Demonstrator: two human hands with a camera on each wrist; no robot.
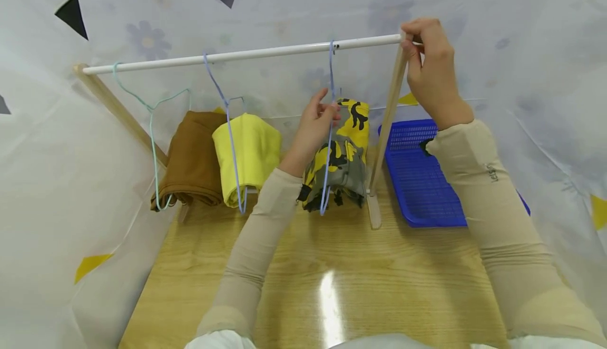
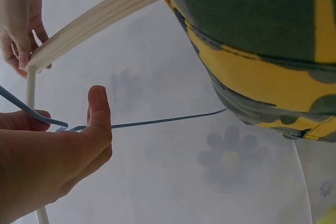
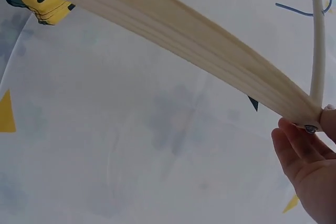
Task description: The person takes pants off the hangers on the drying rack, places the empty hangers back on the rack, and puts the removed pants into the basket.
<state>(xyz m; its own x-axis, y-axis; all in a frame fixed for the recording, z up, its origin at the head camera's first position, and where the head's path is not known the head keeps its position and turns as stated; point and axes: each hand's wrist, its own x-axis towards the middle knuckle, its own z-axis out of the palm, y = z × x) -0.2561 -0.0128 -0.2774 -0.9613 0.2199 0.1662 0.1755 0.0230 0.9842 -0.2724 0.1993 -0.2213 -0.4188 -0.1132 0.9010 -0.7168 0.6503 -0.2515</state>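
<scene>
My left hand (image 1: 314, 127) is at the neck of a blue wire hanger (image 1: 330, 69) hooked over the white rod, its fingers and thumb around the wire. Over that hanger is folded a yellow, grey and black camouflage garment (image 1: 348, 162), likely trousers; it looms close in the left wrist view. My right hand (image 1: 432, 56) grips the right top corner of the clothes rack (image 1: 284, 50), where the rod meets the wooden post (image 3: 210, 40). In the right wrist view its thumb and fingertips pinch that corner from either side.
Further left on the rod hang a yellow garment (image 1: 248, 151) on a blue hanger and a brown garment (image 1: 194, 154) on a mint hanger (image 1: 150, 107). A blue plastic basket (image 1: 417, 180) lies right of the rack, partly behind my right forearm. The rack stands on a wooden table (image 1: 379, 280).
</scene>
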